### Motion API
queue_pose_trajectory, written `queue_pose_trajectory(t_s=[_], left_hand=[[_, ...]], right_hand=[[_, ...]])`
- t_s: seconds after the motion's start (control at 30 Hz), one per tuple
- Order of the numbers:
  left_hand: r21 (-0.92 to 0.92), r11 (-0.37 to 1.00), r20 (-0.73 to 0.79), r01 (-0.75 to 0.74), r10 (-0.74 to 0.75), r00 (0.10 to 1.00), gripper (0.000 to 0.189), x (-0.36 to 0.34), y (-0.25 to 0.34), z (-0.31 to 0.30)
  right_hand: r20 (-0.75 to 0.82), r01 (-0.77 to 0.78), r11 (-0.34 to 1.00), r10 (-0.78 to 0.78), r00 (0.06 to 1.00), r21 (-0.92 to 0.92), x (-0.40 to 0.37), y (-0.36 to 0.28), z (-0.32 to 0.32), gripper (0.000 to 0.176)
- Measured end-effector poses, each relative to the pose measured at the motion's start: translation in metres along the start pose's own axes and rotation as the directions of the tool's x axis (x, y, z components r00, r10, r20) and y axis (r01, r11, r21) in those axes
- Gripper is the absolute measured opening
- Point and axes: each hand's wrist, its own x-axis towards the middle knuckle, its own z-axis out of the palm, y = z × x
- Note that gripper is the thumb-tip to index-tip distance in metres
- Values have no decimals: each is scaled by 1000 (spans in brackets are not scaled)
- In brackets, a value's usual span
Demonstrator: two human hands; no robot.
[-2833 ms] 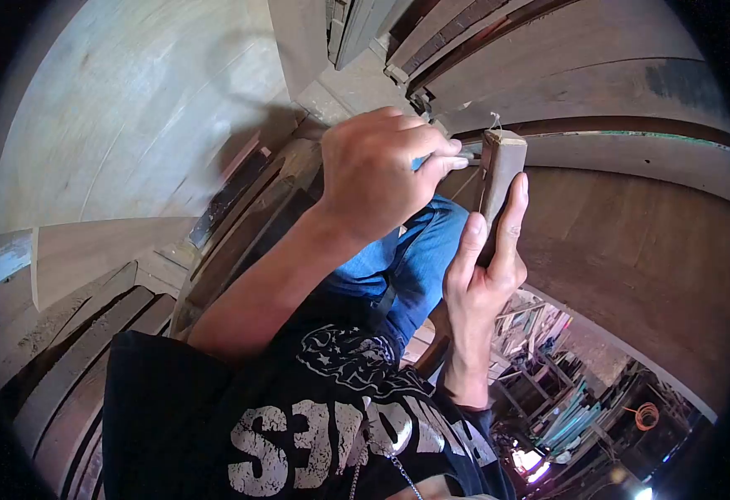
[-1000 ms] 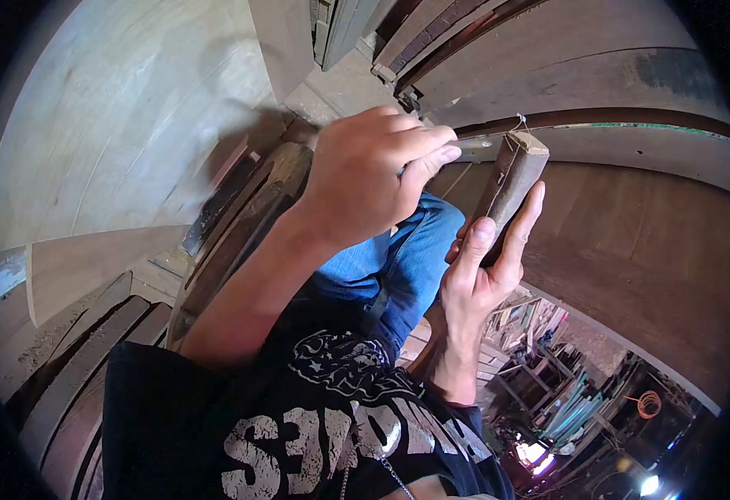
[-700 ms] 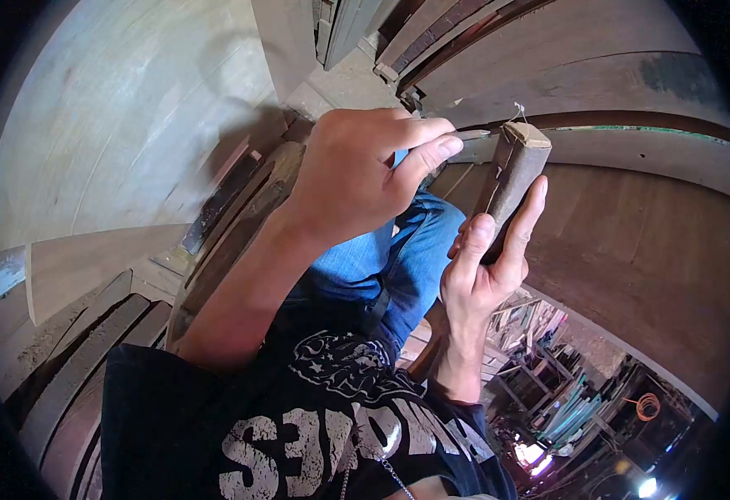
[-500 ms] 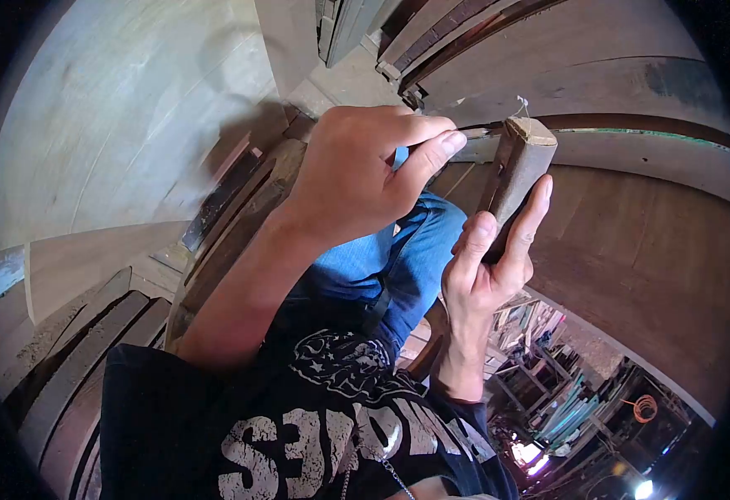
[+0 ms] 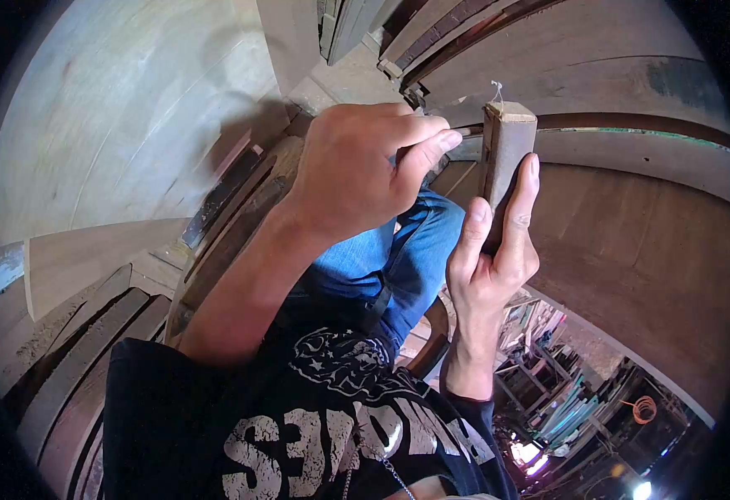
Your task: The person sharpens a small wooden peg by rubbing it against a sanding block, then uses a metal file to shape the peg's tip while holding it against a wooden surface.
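My right hand [image 5: 498,267] holds a narrow wooden block [image 5: 511,142] upright between thumb and fingers, its lower end hidden in the grip. Greyish-brown sides and a paler top end show on the block. A thin whitish strand [image 5: 498,88] sticks up from its top. My left hand [image 5: 373,162] is to the left of the block, thumb and index finger pinched together and pointing at its upper side. What the pinch holds is too small to tell.
A curved wooden panel [image 5: 632,250] stretches along the right, and a pale panel [image 5: 123,117] leans at upper left. Dark boards [image 5: 90,367] lie at lower left. Below right are stacked lumber scraps [image 5: 565,417] and an orange coil [image 5: 643,409]. My jeans [image 5: 415,250] show between the arms.
My right hand has shifted slightly left and up with the block, which now stands more upright and closer to the left fingertips. My left hand has barely moved.
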Motion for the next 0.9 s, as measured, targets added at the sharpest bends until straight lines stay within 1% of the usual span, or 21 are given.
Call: queue_pose_trajectory(t_s=[0.07,0.1,0.17,0.2,0.23,0.3,0.33,0.37,0.43,0.47,0.5,0.57,0.6,0.63,0.7,0.73,0.77,0.83,0.87,0.9], left_hand=[[-11,1000,-4,5,-5,1000,8,0,0,1],[-7,1000,-7,2,-2,1000,8,1,1,2],[14,1000,21,-10,10,1000,8,-3,1,5],[20,1000,38,-10,9,999,8,-4,2,7],[15,1000,45,-11,10,999,8,-4,3,7],[2,999,60,52,-52,997,7,-2,5,3],[16,998,68,62,-63,996,8,-2,4,2],[19,998,62,63,-65,996,8,-3,3,4],[31,999,26,-36,35,999,8,-5,1,9],[42,999,41,-33,31,999,7,-6,2,10],[35,999,48,-35,33,998,7,-5,4,9],[-42,997,32,66,-64,997,7,-2,4,5],[1,998,31,57,-57,998,7,-1,2,2],[4,998,23,60,-60,998,7,-2,2,4],[29,999,2,-25,25,1000,6,-5,2,8],[62,998,32,-33,31,999,6,-6,2,9],[56,998,38,-34,32,999,6,-6,2,10],[15,999,16,38,-38,999,6,-4,3,6],[19,999,7,38,-38,999,6,-1,4,3],[21,999,0,39,-39,999,6,-2,3,4]], right_hand=[[107,-131,991,130,986,1,-4,-3,-6,53],[106,-127,992,126,986,4,-3,-1,-5,53],[14,-62,998,62,998,4,-5,6,0,53],[-59,49,998,-50,997,-29,1,8,3,53],[-62,41,999,-43,997,-33,2,5,1,53],[3,-4,1000,4,1000,6,4,-2,-2,53],[43,-67,997,66,997,37,-2,-1,-3,54],[46,-61,997,60,997,39,-1,0,-3,54],[-4,-49,997,50,999,61,0,2,-1,54],[-51,17,998,-14,999,66,7,3,1,54],[16,-96,994,95,995,51,11,-5,-4,54],[40,-65,996,63,997,54,8,-7,-5,55],[3,-24,997,24,1000,76,4,-6,-1,55],[8,-18,997,17,1000,78,4,-4,1,55],[-54,-8,995,14,998,104,5,-3,5,55],[-54,-15,995,20,998,102,5,-4,4,55],[-21,-37,996,38,999,81,7,-5,1,55],[44,-71,997,69,997,41,11,-8,-2,54],[-10,-32,997,33,999,77,5,-5,3,54],[-7,-26,997,26,1000,78,7,-6,3,54]])
